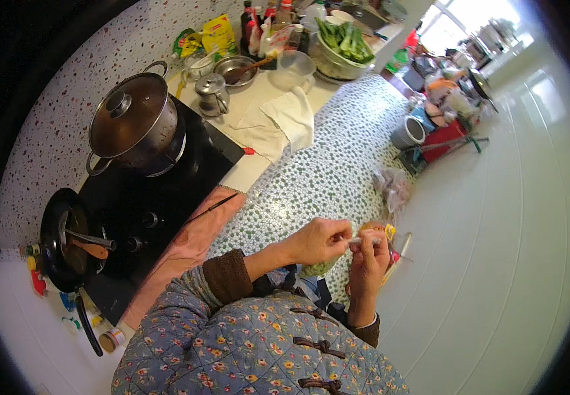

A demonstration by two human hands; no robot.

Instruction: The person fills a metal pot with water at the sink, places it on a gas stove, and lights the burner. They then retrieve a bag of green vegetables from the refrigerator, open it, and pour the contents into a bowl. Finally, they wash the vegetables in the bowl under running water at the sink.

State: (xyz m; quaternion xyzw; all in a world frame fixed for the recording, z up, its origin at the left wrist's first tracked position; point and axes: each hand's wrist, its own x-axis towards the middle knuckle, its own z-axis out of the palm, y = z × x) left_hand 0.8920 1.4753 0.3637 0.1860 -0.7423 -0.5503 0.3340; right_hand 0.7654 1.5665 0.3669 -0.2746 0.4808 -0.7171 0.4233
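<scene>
My left hand (318,241) and my right hand (371,259) are close together in front of my jacket. Between them runs a thin whitish strand (355,240), pinched by the fingers of both; it looks like twisted plastic, but its exact kind cannot be told. Just below my left hand, something pale green (317,269) shows, possibly in a bag, partly hidden by the hand and forearm. Behind my right hand, bottles with a yellow cap (390,230) and a red cap stand low by the wall.
To the left, a lidded steel pot (132,118) and a black wok (65,242) with utensils sit at the black hob (166,197). A white cloth (285,123) lies on the counter, with leafy greens (346,42) farther back. A grey bucket (408,132) and plastic bags (394,187) are by the wall.
</scene>
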